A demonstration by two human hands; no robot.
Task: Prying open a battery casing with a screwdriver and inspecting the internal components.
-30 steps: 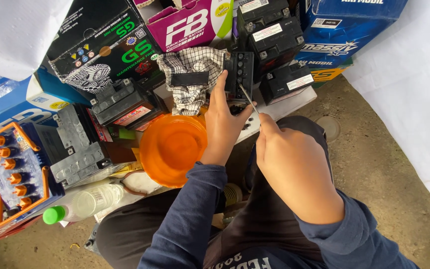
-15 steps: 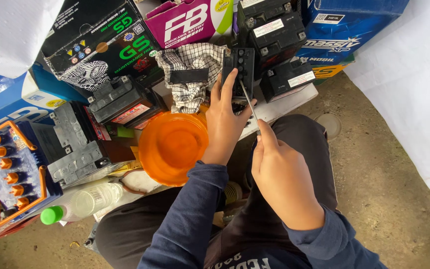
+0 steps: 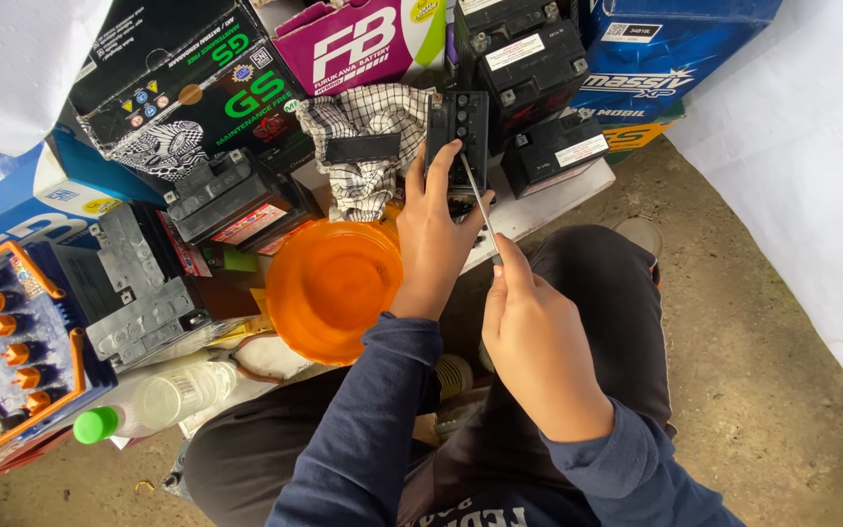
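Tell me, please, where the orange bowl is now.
In the head view, the orange bowl sits left of centre, right beside the left hand, with the checked cloth just behind it and a grey battery further left.

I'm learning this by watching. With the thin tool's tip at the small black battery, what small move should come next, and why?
Probably press the thin tool gently into the small black battery: the left hand already steadies it and the right hand pinches the tool, aimed there.
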